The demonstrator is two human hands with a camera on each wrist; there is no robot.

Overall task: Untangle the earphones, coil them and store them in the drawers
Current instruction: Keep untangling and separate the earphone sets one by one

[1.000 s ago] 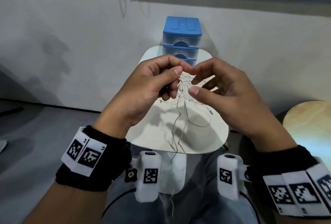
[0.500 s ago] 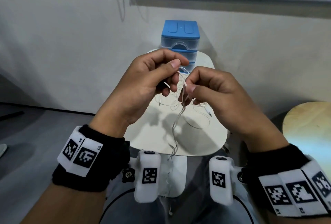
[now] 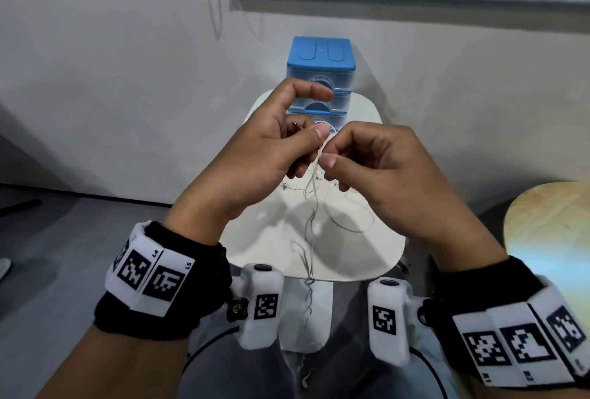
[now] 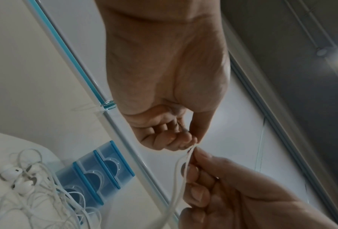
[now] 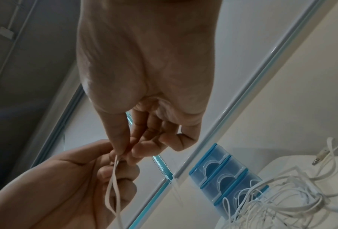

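Thin white earphones (image 3: 311,204), two strands pinched between left hand (image 3: 268,156) and right hand (image 3: 380,172) above the bench (image 3: 274,239), trailing down past its near edge. More tangled cable and white earbuds (image 4: 20,176) heaped mid-bench, before the blue drawers (image 3: 321,79) at the far edge. Jack plug (image 3: 297,125) seemingly by left fingers. Bare bench along the near left edge.

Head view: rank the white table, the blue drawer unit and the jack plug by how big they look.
1. white table, largest.
2. blue drawer unit, partly behind the left hand.
3. jack plug, tiny, by that hand's fingers.
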